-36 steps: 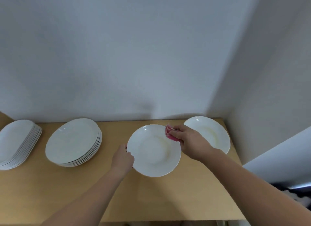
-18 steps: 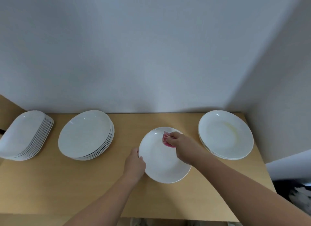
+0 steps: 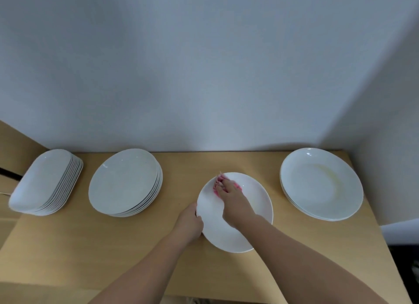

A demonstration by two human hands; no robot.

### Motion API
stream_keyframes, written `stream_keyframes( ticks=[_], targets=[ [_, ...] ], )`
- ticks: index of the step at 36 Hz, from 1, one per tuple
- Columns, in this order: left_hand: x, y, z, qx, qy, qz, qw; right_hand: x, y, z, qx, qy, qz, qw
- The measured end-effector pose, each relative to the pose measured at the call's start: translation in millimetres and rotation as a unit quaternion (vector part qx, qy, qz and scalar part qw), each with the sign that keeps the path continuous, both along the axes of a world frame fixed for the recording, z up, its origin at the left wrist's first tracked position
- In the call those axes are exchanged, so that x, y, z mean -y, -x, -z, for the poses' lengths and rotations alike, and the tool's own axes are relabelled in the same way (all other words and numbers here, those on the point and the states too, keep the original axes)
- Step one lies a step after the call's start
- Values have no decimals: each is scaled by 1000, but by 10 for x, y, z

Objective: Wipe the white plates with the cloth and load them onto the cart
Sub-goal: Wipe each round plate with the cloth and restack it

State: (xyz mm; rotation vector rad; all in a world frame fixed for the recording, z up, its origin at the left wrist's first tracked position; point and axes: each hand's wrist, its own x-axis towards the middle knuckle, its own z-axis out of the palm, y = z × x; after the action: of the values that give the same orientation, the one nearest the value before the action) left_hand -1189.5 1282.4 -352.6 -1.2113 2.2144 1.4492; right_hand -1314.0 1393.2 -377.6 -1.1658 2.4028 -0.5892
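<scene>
A white round plate [image 3: 254, 204] lies on the wooden tabletop [image 3: 113, 247] just right of centre. My left hand [image 3: 189, 222] grips its left rim. My right hand [image 3: 231, 197] presses a pink cloth [image 3: 219, 181] onto the plate's upper left part; most of the cloth is hidden under my fingers. A short stack of white round plates [image 3: 322, 183] sits at the right end of the table. A taller stack of round plates [image 3: 124, 182] stands left of centre. No cart is in view.
A stack of white oblong dishes [image 3: 45, 182] leans at the far left. Grey walls [image 3: 204, 65] close the back and the right side of the table. The table's right edge drops to a dark floor area [image 3: 405, 269].
The view has shifted left, so the right stack now shows fully. My right hand has slid the cloth from the plate's upper right rim to its upper left part. My left hand keeps its hold.
</scene>
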Motion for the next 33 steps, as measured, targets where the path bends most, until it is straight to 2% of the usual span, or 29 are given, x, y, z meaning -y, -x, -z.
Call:
stream_keyframes(
  ticks=[6,11,17,29,33],
  targets=[
    [30,-3,23,-9,-7,-20,1000,76,-145,10,5,-50,-66,997],
    [59,8,67,-33,-30,-57,997,55,-253,-8,18,-29,-140,990],
    [62,20,72,-33,1,-61,998,-112,-316,-29,14,11,-219,976],
    [71,101,63,7,67,-15,998,-392,-325,-74,48,59,-272,959],
    [65,108,62,-5,74,-7,997,-588,-231,-116,100,46,-279,954]
  ],
)
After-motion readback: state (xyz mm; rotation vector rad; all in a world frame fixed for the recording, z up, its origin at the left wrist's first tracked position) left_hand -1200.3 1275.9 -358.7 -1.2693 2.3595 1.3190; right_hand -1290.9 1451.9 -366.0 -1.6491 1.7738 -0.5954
